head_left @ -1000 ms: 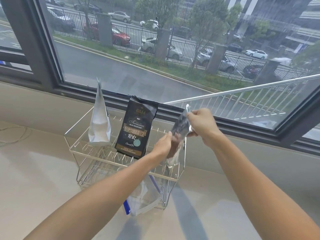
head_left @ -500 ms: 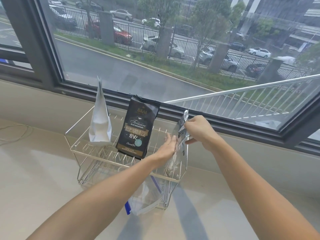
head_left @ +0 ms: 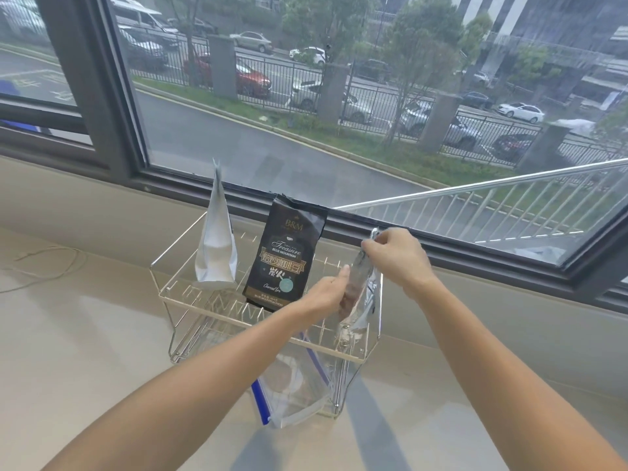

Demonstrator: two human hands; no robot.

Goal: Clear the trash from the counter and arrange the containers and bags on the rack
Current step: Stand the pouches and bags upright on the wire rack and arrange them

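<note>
A two-tier wire rack (head_left: 190, 302) stands on the pale counter under the window. On its top tier a white pouch (head_left: 215, 246) stands upright at the left, and a black coffee bag (head_left: 283, 260) stands in the middle. At the right end stands a clear, silvery pouch (head_left: 360, 307). My right hand (head_left: 396, 258) pinches its top edge, and my left hand (head_left: 328, 294) presses flat against its left side. A clear zip bag with a blue strip (head_left: 292, 389) lies on the lower tier, poking out at the front.
A thin pale cord (head_left: 51, 263) curls on the counter at the far left. The dark window frame (head_left: 509, 266) runs close behind the rack, with a street outside.
The clear pouch has gone down onto the right end of the top tier and stands straighter. My left hand has moved from its lower edge to its side.
</note>
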